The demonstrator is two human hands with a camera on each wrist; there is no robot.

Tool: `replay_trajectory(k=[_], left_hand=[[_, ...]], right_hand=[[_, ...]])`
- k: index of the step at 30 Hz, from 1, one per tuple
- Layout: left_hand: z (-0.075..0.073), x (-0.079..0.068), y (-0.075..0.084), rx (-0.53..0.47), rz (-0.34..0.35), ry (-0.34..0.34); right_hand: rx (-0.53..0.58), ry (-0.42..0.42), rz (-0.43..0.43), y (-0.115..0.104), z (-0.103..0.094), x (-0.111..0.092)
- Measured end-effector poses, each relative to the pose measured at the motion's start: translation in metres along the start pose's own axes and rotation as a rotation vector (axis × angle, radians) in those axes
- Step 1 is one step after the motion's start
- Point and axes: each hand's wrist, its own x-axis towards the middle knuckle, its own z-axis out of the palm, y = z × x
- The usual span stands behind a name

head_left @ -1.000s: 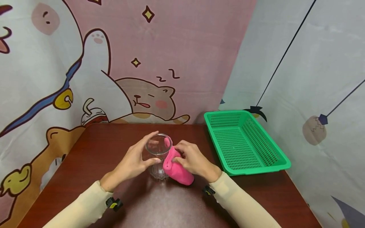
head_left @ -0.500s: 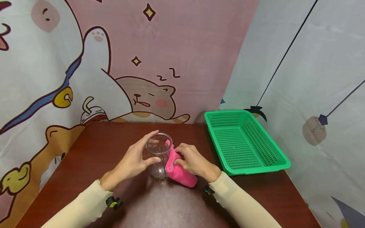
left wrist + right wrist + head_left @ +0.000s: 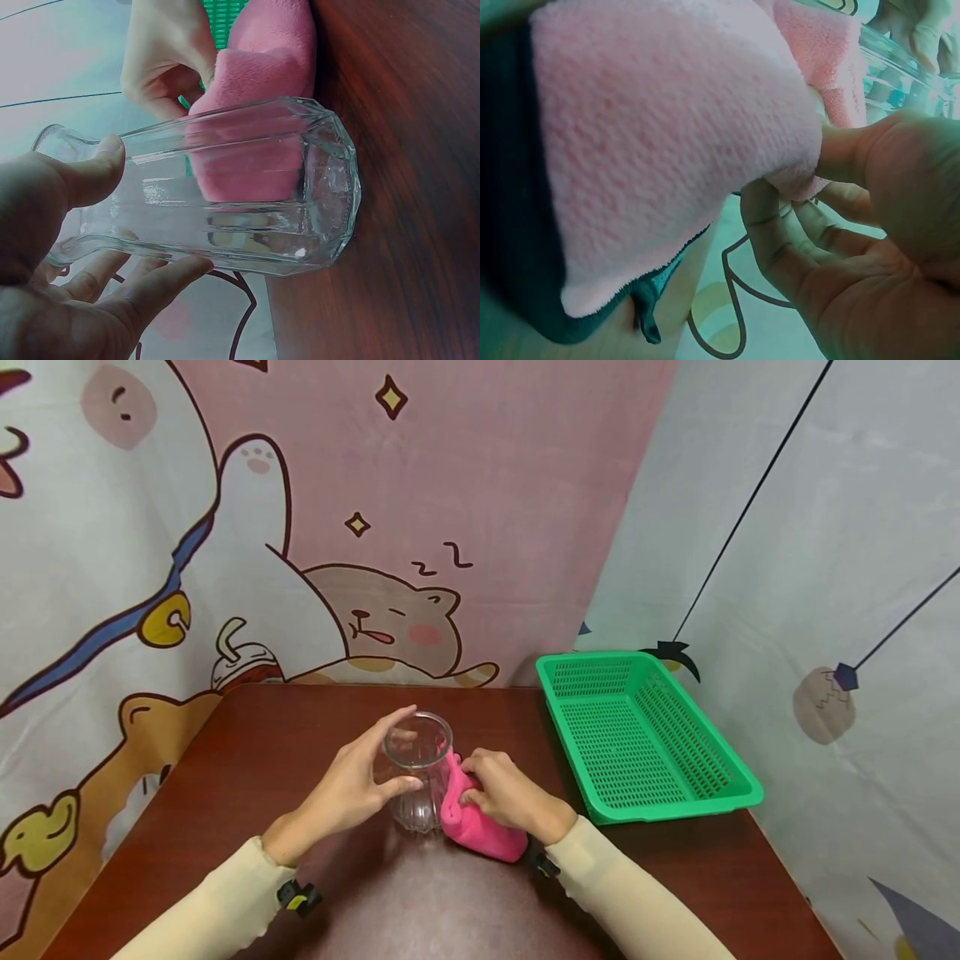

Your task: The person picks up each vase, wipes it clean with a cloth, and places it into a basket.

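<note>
A clear glass vase point(image 3: 415, 814) with a flared rim stands upright on the dark red-brown table. My left hand point(image 3: 352, 785) holds it near the neck, thumb on the near side and fingers round the far side. In the left wrist view the faceted glass vase point(image 3: 330, 195) shows its thick base on the tabletop. To its right, my right hand point(image 3: 510, 789) pinches a folded pink cloth point(image 3: 487, 831), whose edge lies against the vase's right side. Close up in the right wrist view, the fluffy cloth point(image 3: 675, 127) has a dark border and hangs from the thumb and fingers.
A green plastic basket point(image 3: 626, 747) with perforated walls sits at the back right of the table point(image 3: 300, 727). Behind and beside the table hang printed cartoon curtains point(image 3: 510, 485).
The right hand and the pink cloth have shifted slightly rightward and toward me along the vase's side. The left hand and the vase stay almost where they were.
</note>
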Motion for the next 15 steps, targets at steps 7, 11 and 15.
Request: replay_trajectory(k=[7, 11, 15], left_hand=[[0.0007, -0.0011, -0.0017, 0.002, 0.001, 0.000], [0.0013, -0.0008, -0.0019, 0.000, 0.009, -0.004], [0.0008, 0.0009, -0.0020, 0.006, 0.020, -0.006]], right_hand=[[-0.033, -0.033, 0.006, 0.0046, 0.0083, -0.0009], [-0.037, -0.043, 0.014, 0.0059, 0.0100, -0.0018], [-0.030, -0.035, 0.024, 0.0048, 0.0095, -0.0011]])
